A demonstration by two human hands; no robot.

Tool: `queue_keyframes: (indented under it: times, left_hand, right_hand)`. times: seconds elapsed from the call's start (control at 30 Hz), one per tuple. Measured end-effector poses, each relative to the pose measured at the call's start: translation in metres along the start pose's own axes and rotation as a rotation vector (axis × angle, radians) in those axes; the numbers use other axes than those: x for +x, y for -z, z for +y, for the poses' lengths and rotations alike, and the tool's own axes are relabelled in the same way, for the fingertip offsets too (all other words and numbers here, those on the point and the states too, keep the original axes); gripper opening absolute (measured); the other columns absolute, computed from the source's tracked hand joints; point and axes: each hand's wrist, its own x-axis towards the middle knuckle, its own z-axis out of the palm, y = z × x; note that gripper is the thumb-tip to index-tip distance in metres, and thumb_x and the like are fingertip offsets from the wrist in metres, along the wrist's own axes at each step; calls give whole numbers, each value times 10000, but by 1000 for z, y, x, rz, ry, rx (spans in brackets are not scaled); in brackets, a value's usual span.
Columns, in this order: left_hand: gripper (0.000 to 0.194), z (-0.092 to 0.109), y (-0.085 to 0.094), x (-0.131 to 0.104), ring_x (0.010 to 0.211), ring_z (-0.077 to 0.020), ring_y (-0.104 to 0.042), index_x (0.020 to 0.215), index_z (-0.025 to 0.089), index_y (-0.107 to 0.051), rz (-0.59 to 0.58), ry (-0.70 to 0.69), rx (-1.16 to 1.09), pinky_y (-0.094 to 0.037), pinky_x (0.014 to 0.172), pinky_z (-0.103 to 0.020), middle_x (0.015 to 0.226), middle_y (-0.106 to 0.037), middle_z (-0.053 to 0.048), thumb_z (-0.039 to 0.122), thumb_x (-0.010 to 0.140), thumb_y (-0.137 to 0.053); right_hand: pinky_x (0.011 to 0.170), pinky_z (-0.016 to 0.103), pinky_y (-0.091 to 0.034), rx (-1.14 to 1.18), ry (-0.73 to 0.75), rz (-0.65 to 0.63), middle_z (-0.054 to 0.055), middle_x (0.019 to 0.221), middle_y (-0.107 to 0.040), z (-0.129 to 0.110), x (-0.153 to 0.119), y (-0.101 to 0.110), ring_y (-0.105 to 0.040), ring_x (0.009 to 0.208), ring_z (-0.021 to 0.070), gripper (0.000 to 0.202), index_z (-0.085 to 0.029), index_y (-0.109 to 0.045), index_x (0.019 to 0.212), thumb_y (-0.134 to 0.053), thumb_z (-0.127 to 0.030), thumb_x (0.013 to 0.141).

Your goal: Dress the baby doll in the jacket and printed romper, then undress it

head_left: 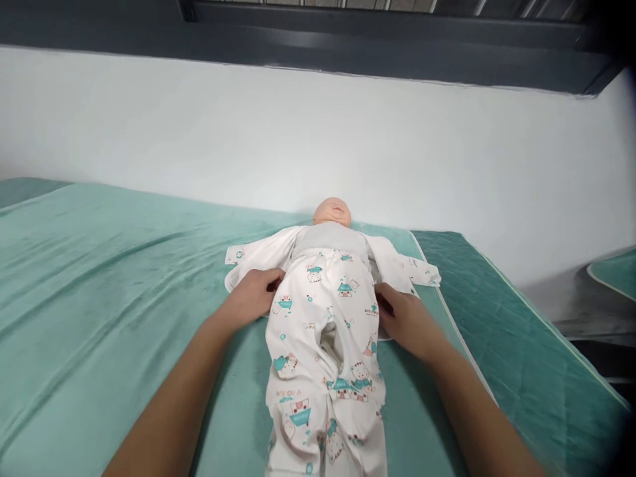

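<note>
A baby doll [332,211] lies on its back, its head toward the wall. It wears white split-crotch baby pants [322,285] printed with teal bears and boats, pulled up over its middle. A white baby shirt [271,250] is spread open beneath it, sleeves out to both sides. My left hand [256,293] is closed at the left side of the pants, fingers curled against the cloth. On the other side my right hand [401,311] pinches the right edge of the pants. The fingertips of both hands are partly hidden by cloth.
Under the doll is a light green bed cover [149,318], creased on the left. A darker green quilted mat [521,358] lies at the right. A white wall [318,139] rises behind the doll's head, below a dark window frame [348,43].
</note>
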Motion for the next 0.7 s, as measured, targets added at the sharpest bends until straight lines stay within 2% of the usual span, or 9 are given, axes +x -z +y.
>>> queue_keyframes:
  times: [0.07, 0.13, 0.23, 0.3, 0.37, 0.43, 0.53, 0.7]
  left_hand:
    - [158, 0, 1, -2, 722, -224, -608, 731, 224, -655, -82, -55, 28, -391, 635, -300, 762, -703, -21, 228, 744, -498]
    - [158, 0, -1, -5, 787, -241, -629, 737, 229, -666, -123, -121, 56, -415, 697, -313, 844, -721, -40, 224, 752, -509]
    - [147, -2, -8, -14, 928, -263, -622, 770, 235, -687, -107, -191, 93, -435, 807, -325, 951, -706, -69, 251, 777, -541]
    - [130, -5, -14, -21, 968, -265, -593, 758, 233, -693, -86, -239, 126, -431, 843, -328, 973, -684, -78, 262, 777, -568]
    - [119, -8, -20, -26, 966, -262, -563, 745, 229, -694, -56, -298, 171, -416, 847, -339, 996, -672, -83, 264, 779, -585]
    - [123, -11, -23, -29, 969, -262, -540, 752, 224, -694, -21, -355, 218, -398, 841, -357, 1040, -666, -86, 261, 793, -584]
    - [123, -12, -26, -30, 981, -269, -525, 802, 210, -689, 10, -390, 274, -387, 842, -382, 1061, -656, -89, 276, 810, -585]
    - [123, -10, -26, -32, 944, -268, -528, 813, 195, -667, 23, -389, 324, -389, 866, -408, 980, -644, -84, 293, 806, -592]
  right_hand:
    - [594, 295, -314, 14, 63, -48, 11, 710, -650, 0, -1, 2, -553, 626, 183, 161, -242, -586, 797, -470, -283, 901]
    - [598, 287, -323, 35, 142, -97, 3, 692, -618, -1, -4, 4, -538, 625, 170, 197, -239, -556, 718, -470, -253, 895]
    - [661, 288, -382, 57, 256, -121, 13, 775, -616, -7, -14, 3, -568, 726, 181, 196, -241, -583, 736, -469, -202, 891]
    - [761, 312, -420, 38, 304, -87, 34, 889, -636, -12, -24, -2, -585, 862, 210, 149, -239, -617, 788, -509, -175, 869]
    - [849, 351, -424, -20, 305, -32, 59, 994, -644, -17, -33, -8, -568, 975, 247, 121, -228, -641, 857, -561, -144, 825]
    - [870, 378, -423, -96, 277, 19, 80, 1036, -639, -19, -40, -14, -548, 1006, 269, 159, -211, -648, 900, -584, -113, 792]
    - [837, 377, -429, -157, 254, 66, 84, 966, -633, -20, -43, -21, -539, 952, 262, 147, -198, -642, 855, -575, -85, 790]
    - [813, 361, -426, -100, 288, 92, 68, 895, -621, -18, -38, -25, -525, 887, 234, 139, -199, -609, 774, -552, -79, 816]
